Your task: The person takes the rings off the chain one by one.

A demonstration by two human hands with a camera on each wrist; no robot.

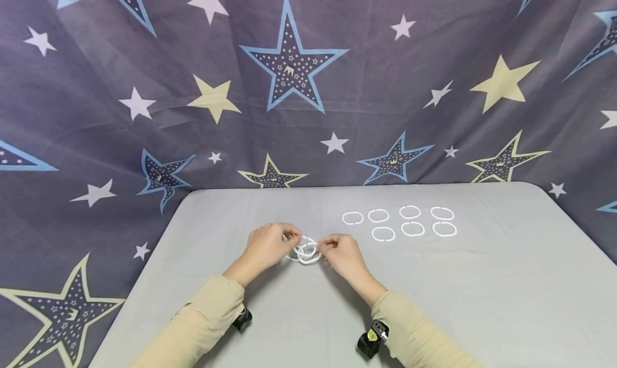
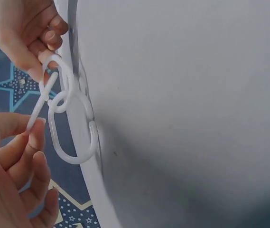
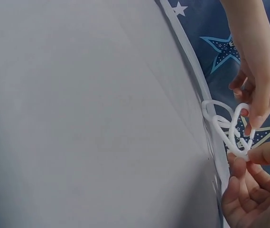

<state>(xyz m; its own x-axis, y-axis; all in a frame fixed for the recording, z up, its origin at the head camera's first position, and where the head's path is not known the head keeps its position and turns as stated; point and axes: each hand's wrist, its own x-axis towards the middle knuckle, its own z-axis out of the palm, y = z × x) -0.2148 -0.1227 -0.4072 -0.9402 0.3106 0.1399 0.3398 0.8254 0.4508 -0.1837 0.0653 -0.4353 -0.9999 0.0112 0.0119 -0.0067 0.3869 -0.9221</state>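
My left hand (image 1: 270, 246) and right hand (image 1: 343, 254) face each other over the left-centre of the table, with white oval plastic links between them. Between thumb and fingertips, the left hand pinches one link (image 2: 37, 110), seen nearly edge-on in the left wrist view. The right hand pinches another link (image 2: 70, 80) by its upper end, and the two links cross. A further link (image 2: 70, 160) hangs looped through the right hand's link, its side gap showing. In the right wrist view the links (image 3: 216, 124) overlap in a cluster, partly hidden by the fingertips.
Several loose white links (image 1: 383, 241) lie in two rough rows on the grey-covered table (image 1: 308, 314), to the right of my hands. Behind the table's far edge hangs a dark curtain (image 1: 356, 111) with stars. Each wrist carries a black camera (image 1: 368, 345).
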